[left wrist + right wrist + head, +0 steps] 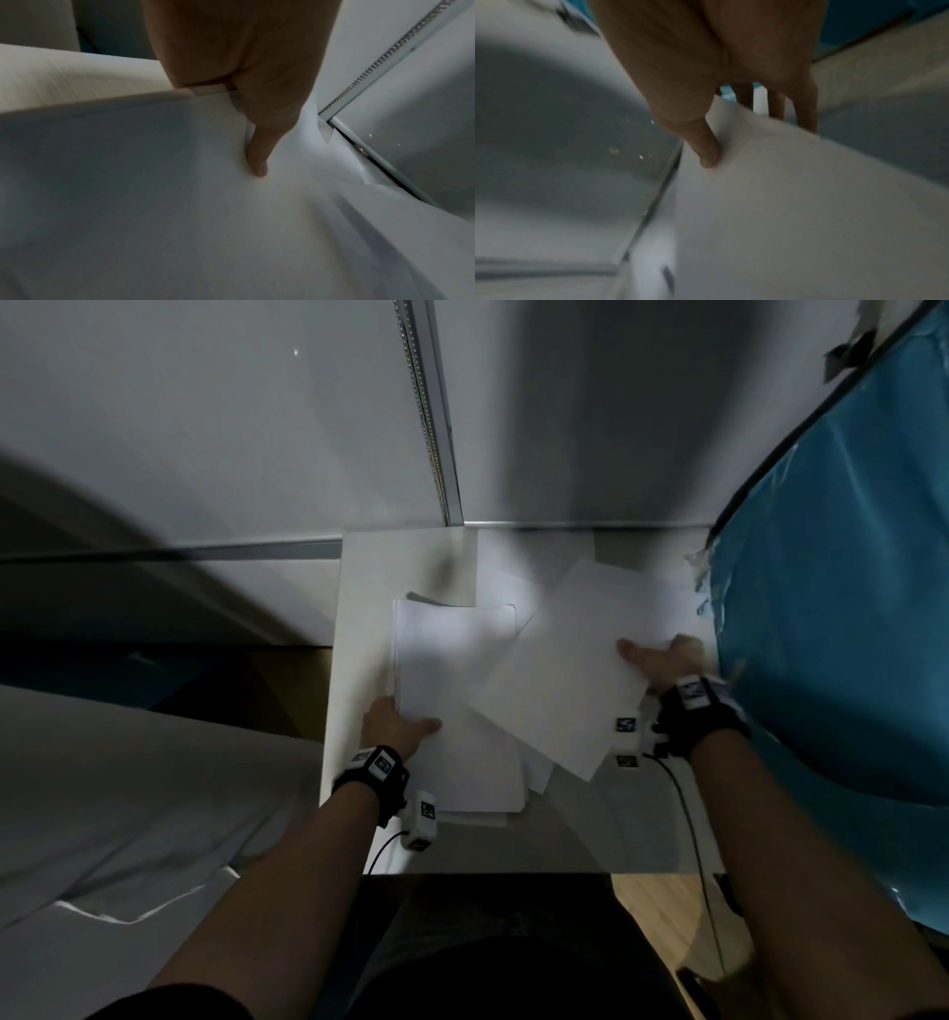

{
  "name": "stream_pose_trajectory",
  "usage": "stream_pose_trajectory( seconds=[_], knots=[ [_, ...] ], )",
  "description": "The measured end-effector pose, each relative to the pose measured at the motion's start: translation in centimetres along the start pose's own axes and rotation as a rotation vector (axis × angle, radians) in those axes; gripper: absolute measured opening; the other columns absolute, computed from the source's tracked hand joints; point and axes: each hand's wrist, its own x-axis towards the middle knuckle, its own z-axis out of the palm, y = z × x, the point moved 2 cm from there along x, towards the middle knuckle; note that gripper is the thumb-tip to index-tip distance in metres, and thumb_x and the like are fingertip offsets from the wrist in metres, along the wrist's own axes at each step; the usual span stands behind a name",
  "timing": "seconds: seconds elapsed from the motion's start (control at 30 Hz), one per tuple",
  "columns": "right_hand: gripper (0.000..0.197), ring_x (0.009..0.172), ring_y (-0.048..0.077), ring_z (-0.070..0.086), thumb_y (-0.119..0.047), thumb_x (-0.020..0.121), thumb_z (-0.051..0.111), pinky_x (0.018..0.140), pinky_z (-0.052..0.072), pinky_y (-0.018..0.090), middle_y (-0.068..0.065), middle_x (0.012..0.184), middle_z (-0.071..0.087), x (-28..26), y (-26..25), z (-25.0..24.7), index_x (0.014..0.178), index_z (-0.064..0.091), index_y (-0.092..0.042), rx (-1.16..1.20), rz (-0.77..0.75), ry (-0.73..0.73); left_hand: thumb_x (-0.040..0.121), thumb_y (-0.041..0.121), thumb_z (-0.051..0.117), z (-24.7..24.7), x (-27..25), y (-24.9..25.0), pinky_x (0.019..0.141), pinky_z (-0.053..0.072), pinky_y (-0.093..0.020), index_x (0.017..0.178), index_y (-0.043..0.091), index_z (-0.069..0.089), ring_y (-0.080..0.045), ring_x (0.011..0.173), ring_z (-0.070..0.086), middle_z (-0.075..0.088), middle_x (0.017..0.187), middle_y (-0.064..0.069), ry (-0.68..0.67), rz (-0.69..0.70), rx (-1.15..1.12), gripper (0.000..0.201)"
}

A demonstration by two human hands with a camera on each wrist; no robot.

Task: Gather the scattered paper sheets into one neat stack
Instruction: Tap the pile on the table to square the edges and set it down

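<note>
Left hand (398, 724): my thumb on top and fingers beneath pinch the near edge of the stack (452, 670) on the counter (359, 588).
Right hand (662, 660): pinches a skewed sheet (565, 680) overlapping the stack.
Technique: slide the sheet left, square its corners, then release.
Remaining: loose sheets (518, 557) lie near the wall.

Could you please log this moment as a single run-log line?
left hand: pinches left stack | right hand: pinches skewed sheets | table | status: not merged
</note>
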Motion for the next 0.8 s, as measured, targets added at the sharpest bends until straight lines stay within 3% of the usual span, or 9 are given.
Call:
stream_pose_trajectory(
  seconds=[0.13,0.17,0.23,0.33,0.4,0.5,0.6,0.7,0.8],
  knots=[
    [0.077,0.127,0.028,0.058,-0.028,0.082,0.084,0.101,0.042,0.024,0.013,0.145,0.055,1.0,1.3,4.5,0.145,0.048,-0.004,-0.04,0.003,-0.001,0.061,0.04,0.103,0.3,-0.5,0.9,0.11,0.05,-0.059,0.125,0.004,0.073,-0.041,0.134,0.044,0.039,0.142,-0.012,0.101,-0.014,0.174,0.079],
    [0.078,0.131,0.028,0.054,-0.029,0.085,0.082,0.105,0.04,0.026,0.011,0.149,0.051,1.1,1.3,5.4,0.149,0.043,-0.005,-0.053,0.039,-0.041,0.061,0.04,0.103,0.4,-0.5,1.1,0.111,0.047,-0.062,0.131,0.009,0.071,-0.041,0.136,0.04,0.036,0.144,-0.01,0.1,-0.036,0.186,0.083],
    [0.091,0.138,0.032,0.045,-0.044,0.086,0.078,0.116,0.036,0.044,0.008,0.157,0.039,1.1,1.2,7.1,0.156,0.031,-0.011,-0.082,0.146,-0.165,0.062,0.037,0.103,0.2,-0.5,1.4,0.113,0.047,-0.059,0.141,0.017,0.065,-0.043,0.137,0.039,0.033,0.147,-0.011,0.083,-0.06,0.164,0.09],
    [0.114,0.131,0.034,0.053,-0.062,0.061,0.087,0.109,0.045,0.054,0.008,0.153,0.046,5.1,3.6,8.5,0.153,0.038,-0.016,-0.102,0.173,-0.261,0.058,0.028,0.106,0.2,-0.3,1.7,0.111,0.053,-0.047,0.141,0.016,0.057,-0.043,0.131,0.052,0.036,0.146,-0.014,0.065,-0.08,0.046,0.097],
    [0.125,0.117,0.032,0.063,-0.056,0.036,0.098,0.098,0.053,0.053,0.007,0.142,0.059,8.0,5.4,8.4,0.143,0.05,-0.014,-0.065,0.173,-0.219,0.056,0.02,0.107,0.0,-0.3,1.7,0.102,0.057,-0.045,0.136,0.014,0.049,-0.042,0.124,0.059,0.044,0.143,-0.016,0.059,-0.102,-0.025,0.099],
    [0.1,0.112,0.033,0.065,-0.035,0.053,0.098,0.093,0.056,0.047,0.009,0.134,0.063,3.6,1.7,6.2,0.139,0.055,-0.006,0.075,0.147,-0.103,0.055,0.012,0.107,-0.2,-0.7,1.6,0.09,0.056,-0.042,0.128,0.013,0.039,-0.037,0.113,0.066,0.063,0.13,-0.014,0.074,-0.104,-0.094,0.1],
    [0.071,0.098,0.031,0.068,-0.014,0.065,0.094,0.086,0.057,0.04,0.013,0.12,0.067,0.6,-0.8,4.0,0.127,0.062,0.002,0.182,0.061,-0.035,0.055,0.01,0.107,0.0,-1.0,1.1,0.093,0.056,-0.044,0.13,0.015,0.037,-0.029,0.102,0.058,0.06,0.119,-0.009,0.096,-0.135,-0.186,0.102],
    [0.052,0.087,0.027,0.066,-0.01,0.068,0.093,0.082,0.057,0.039,0.008,0.108,0.067,-1.4,-2.0,1.4,0.108,0.059,-0.005,0.251,-0.021,0.016,0.049,0.014,0.11,0.0,-0.6,0.3,0.099,0.059,-0.043,0.133,0.009,0.052,-0.027,0.106,0.065,0.066,0.119,-0.006,0.03,-0.168,-0.198,0.102],
    [0.048,0.088,0.028,0.071,-0.006,0.068,0.091,0.083,0.061,0.045,0.007,0.102,0.071,-3.0,-2.7,-1.1,0.108,0.064,-0.009,0.218,-0.162,0.023,0.053,0.022,0.11,0.1,-0.2,-0.3,0.099,0.063,-0.046,0.13,0.007,0.072,-0.031,0.111,0.075,0.078,0.124,-0.01,-0.092,-0.144,-0.239,0.087]
  ],
)
